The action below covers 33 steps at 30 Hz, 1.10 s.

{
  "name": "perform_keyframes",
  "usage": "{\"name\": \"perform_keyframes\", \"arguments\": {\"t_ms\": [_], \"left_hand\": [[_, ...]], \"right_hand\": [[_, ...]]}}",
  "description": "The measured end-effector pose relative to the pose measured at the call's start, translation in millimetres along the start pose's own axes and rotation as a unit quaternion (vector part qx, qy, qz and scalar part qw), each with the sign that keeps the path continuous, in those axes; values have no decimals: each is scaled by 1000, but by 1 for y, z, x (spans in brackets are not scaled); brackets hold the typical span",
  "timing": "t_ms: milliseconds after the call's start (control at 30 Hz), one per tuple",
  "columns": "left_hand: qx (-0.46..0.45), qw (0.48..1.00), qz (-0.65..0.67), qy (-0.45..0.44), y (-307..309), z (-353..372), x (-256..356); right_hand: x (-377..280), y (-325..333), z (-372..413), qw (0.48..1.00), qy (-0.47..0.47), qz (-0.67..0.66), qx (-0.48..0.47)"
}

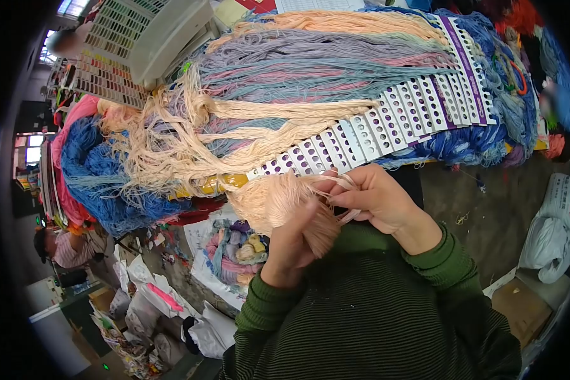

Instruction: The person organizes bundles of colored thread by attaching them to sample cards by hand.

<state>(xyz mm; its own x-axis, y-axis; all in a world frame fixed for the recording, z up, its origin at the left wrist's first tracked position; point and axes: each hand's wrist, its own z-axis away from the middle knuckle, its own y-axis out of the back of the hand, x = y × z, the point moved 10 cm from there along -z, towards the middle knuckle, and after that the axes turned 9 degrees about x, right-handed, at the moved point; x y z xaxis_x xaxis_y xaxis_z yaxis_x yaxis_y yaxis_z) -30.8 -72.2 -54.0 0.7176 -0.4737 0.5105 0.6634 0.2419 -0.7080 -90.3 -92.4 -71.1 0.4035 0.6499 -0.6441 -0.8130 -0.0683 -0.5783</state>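
A thick peach thread skein (259,199) is bunched in front of my body at the table's near edge. My left hand (291,240) is wrapped round its lower part, with thread ends spilling past the fingers. My right hand (383,199) pinches a few pale strands drawn out from the skein, close beside the left fingertips. Just beyond the hands lie punched white thread cards (361,136) with rows of holes. Long cream strands (285,111) run from these cards leftward into a loose tangle. Lilac and teal strands (310,69) lie behind them.
Blue thread (101,171) hangs over the table's left end. A colour chart (111,63) and a clear plastic box (171,38) stand at the back left. Below are mixed skeins (234,250) on a white sheet. Plastic bags (551,234) sit at right; another person (76,244) is at far left.
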Motion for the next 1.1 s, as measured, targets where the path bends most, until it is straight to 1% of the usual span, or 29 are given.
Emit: {"name": "perform_keyframes", "arguments": {"t_ms": [33,133,233,333,433,533,600,633,700,733,800,833,867,900,933,967,1000,1033,1067,1100], "left_hand": [[13,1000,-22,-9,3,-1,0],[8,1000,-26,1,6,-3,-3],[33,999,-11,11,7,-3,-5],[38,999,21,7,10,-3,-5],[72,997,23,-5,13,-3,-4],[67,997,41,12,22,-4,-10],[65,998,11,15,21,-1,-10],[64,998,-4,17,21,0,-10],[-55,998,28,23,2,3,-11],[-115,992,44,26,-10,6,-8],[-42,998,36,37,-9,-1,6],[-5,999,32,43,-6,-5,13],[-32,993,19,116,-7,-5,7],[-61,981,6,186,-6,-5,3],[-89,963,-6,254,-5,1,-1],[-33,973,23,226,1,1,13],[-78,972,164,151,25,-8,39],[-120,944,299,75,61,-13,71],[-114,933,336,68,75,-10,91],[-10,933,353,-61,126,-1,117]], "right_hand": [[-1,-1,1,1000,-3,-7,-1],[-4,-3,3,1000,-10,-24,-6],[-5,-5,3,999,-5,-34,-19],[-7,-6,3,998,1,-45,-37],[-6,-6,2,998,-1,-53,-45],[-6,-5,2,996,-4,-68,-54],[-5,-5,2,993,2,-93,-66],[-3,-6,4,992,-17,-109,-64],[-3,-12,8,987,-52,-141,-58],[-1,-18,14,981,-76,-149,-100],[4,-24,30,962,-126,-163,-182],[3,-13,32,978,-110,-113,-136],[-4,6,31,993,-65,44,-84],[-29,14,32,993,23,94,-66],[-54,19,37,982,108,145,-50],[-78,20,45,985,148,68,-49],[-100,23,53,981,189,-11,-48],[-114,30,58,973,205,-90,-52],[-125,29,63,961,190,-186,-74],[-137,29,71,946,208,-209,-132]]}}
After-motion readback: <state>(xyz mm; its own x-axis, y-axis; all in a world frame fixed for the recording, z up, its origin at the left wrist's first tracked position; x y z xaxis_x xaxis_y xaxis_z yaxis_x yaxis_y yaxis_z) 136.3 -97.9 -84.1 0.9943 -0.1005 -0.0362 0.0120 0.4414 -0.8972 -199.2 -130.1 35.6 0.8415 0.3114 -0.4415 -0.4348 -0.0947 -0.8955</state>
